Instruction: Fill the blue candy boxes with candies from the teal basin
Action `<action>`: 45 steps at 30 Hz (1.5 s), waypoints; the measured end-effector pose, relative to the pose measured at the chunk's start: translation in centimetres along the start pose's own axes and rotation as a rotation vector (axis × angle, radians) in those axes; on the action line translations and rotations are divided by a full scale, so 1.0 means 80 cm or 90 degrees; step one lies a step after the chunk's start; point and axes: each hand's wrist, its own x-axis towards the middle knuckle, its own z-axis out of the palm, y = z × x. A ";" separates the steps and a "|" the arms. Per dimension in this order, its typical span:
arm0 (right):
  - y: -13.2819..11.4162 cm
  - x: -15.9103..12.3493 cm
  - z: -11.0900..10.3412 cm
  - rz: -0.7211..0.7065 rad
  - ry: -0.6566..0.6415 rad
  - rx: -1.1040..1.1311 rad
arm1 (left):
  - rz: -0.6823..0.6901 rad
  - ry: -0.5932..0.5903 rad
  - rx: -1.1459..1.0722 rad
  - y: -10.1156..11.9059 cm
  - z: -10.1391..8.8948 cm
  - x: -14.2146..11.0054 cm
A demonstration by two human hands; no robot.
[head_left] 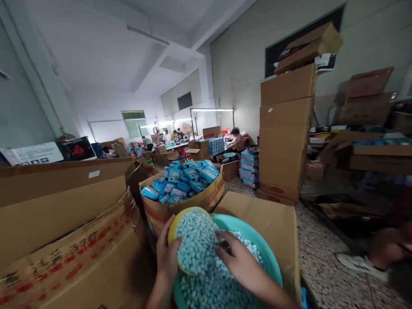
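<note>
One yellow bowl (172,231) fills left fingers (177,242); right fingers (225,236) half-curl above one basin (273,263), hold unclear.

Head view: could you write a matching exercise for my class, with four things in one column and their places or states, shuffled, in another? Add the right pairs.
Column 1
1. Yellow bowl
2. Turquoise basin
3. Blue printed packs
4. Left hand

Column 2
A. Heaped in an open cardboard carton
B. Gripping the side of a bowl
C. Full of small pale pieces and held up in a hand
D. Beneath a held bowl, with more small pieces inside

Right pairs: 1-C, 2-D, 3-A, 4-B
</note>
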 end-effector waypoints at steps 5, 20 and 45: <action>-0.001 0.000 -0.004 -0.020 0.001 -0.026 | 0.030 -0.022 0.015 0.008 0.003 -0.007; -0.013 0.003 -0.016 0.008 0.027 -0.011 | 0.306 -0.175 0.098 0.028 0.015 -0.029; -0.002 0.005 -0.020 0.056 0.099 -0.060 | 0.543 -0.256 0.227 0.038 0.029 -0.027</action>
